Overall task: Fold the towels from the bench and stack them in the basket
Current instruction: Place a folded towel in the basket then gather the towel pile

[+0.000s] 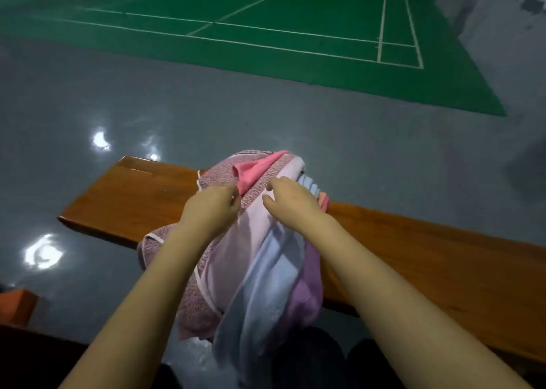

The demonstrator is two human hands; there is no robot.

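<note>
Several towels (236,241) lay heaped on the wooden desk (133,199) as the left hand (211,204) and right hand (291,198), fingers curled, pinched the top layers. Sorting had seemingly just begun; next, one towel needed pulling free. No basket showed.

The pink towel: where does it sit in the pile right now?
In the head view the pink towel sits at the top of the pile on the wooden bench, between the left hand and right hand.
</note>
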